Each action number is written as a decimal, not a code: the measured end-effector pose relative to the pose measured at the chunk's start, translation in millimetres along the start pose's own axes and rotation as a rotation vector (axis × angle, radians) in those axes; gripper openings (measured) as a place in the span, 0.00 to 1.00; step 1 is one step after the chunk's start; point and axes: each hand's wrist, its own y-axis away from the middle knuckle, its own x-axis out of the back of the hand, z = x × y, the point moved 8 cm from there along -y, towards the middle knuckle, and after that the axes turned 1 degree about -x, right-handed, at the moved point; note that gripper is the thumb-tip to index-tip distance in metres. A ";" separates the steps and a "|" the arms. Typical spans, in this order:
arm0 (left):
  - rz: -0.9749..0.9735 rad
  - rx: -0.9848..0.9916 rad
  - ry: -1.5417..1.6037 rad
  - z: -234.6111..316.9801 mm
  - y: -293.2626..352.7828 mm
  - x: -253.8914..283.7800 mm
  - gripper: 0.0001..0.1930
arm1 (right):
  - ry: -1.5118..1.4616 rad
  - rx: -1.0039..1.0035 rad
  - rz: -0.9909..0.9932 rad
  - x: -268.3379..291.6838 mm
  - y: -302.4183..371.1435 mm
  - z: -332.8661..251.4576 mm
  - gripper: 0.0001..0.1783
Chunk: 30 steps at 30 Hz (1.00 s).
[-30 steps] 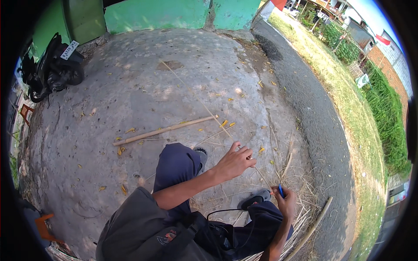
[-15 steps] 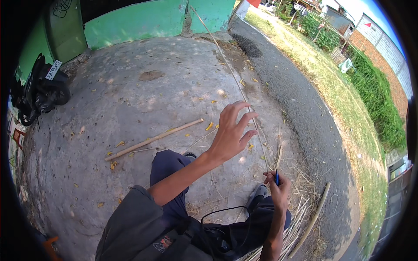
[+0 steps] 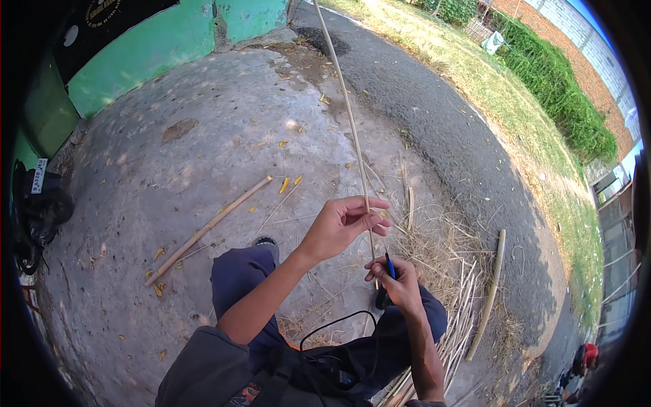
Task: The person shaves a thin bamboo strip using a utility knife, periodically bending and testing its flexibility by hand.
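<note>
A long, thin, pale stick [image 3: 349, 112], like cane or split bamboo, slants up and away past the top edge. Its thumb and fingers closed around the lower part, my left hand [image 3: 342, 227] grips the stick. Just below, my right hand [image 3: 401, 285] holds a slim blue and black tool [image 3: 390, 266], perhaps a knife; its blade cannot be made out. My right thumb and fingertip also meet at the stick's near end. Under my right hand, a shoe partly shows by my knee.
A thicker bamboo pole [image 3: 210, 229] lies on the concrete to the left. At right are a bundle of thin strips [image 3: 458, 319], pale shavings [image 3: 441, 237] and another pole [image 3: 488, 292]. A green wall [image 3: 135, 64] stands ahead; a motorbike [image 3: 44, 210] is far left.
My left hand has come down and closed on the stick, nearer my right hand. The stick stands steeper and closer. My view has swung rightward.
</note>
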 end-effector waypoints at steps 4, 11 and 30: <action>0.049 0.055 0.014 -0.4 -3.3 1.6 0.15 | 0.128 0.059 0.218 19.4 4.0 -12.1 0.11; -0.086 0.175 -0.225 -14.3 4.2 -12.7 0.11 | -0.079 0.257 0.496 88.7 9.4 -54.0 0.20; -0.309 0.333 -0.541 -43.5 30.1 -21.9 0.09 | -0.296 0.256 0.473 98.5 -19.2 -66.5 0.14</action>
